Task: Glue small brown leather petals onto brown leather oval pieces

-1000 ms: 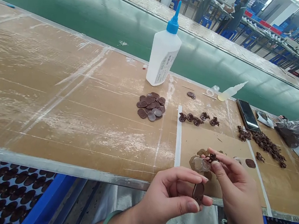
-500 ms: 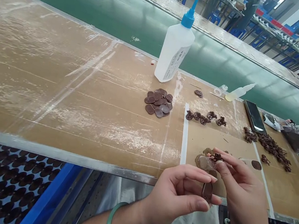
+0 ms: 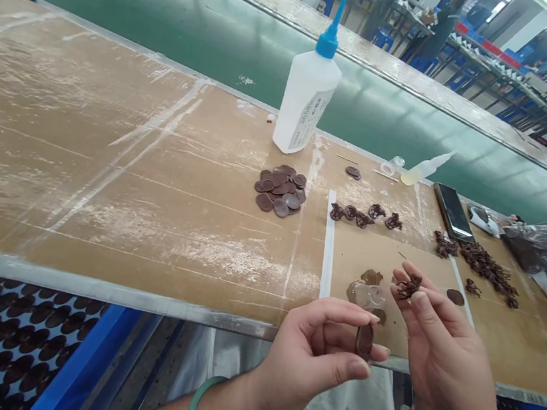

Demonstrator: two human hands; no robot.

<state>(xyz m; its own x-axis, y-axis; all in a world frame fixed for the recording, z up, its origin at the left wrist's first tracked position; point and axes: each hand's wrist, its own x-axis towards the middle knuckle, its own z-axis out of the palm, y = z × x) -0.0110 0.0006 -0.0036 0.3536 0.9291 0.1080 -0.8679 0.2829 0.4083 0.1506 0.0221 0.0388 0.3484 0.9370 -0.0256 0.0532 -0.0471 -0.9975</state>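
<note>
The left hand [image 3: 307,364] pinches one brown oval disc [image 3: 364,341] upright between thumb and fingertips, its other fingers curled loosely above. The right hand [image 3: 444,365] is a little apart from it at 2 o'clock. Its thumb and first two fingers close on one small lacy brown piece [image 3: 408,287], and the fingertips nearly meet around it.

Both hands are over a cardboard sheet [image 3: 397,262] laid on a long wooden workbench [image 3: 130,179]. At 11 o'clock from the right hand, just beside it, sits one small see-through dish [image 3: 366,296] with amber glue [image 3: 371,277] next to it. One more oval disc [image 3: 455,297] lies at 3 o'clock from the right hand.

Farther out at 12 o'clock, five lacy pieces [image 3: 363,215] stand in a row beside a white strip of tape [image 3: 328,246]. At 1 o'clock lies a big heap of lacy pieces [image 3: 487,267], with two smaller clumps [image 3: 444,244] near it, and a black phone [image 3: 454,212] above them. At 11 o'clock, a pile of roughly twenty oval discs [image 3: 280,190] rests below one white glue bottle with a blue cap [image 3: 307,98]. One lone disc [image 3: 353,172] lies to the bottle's right.
</note>
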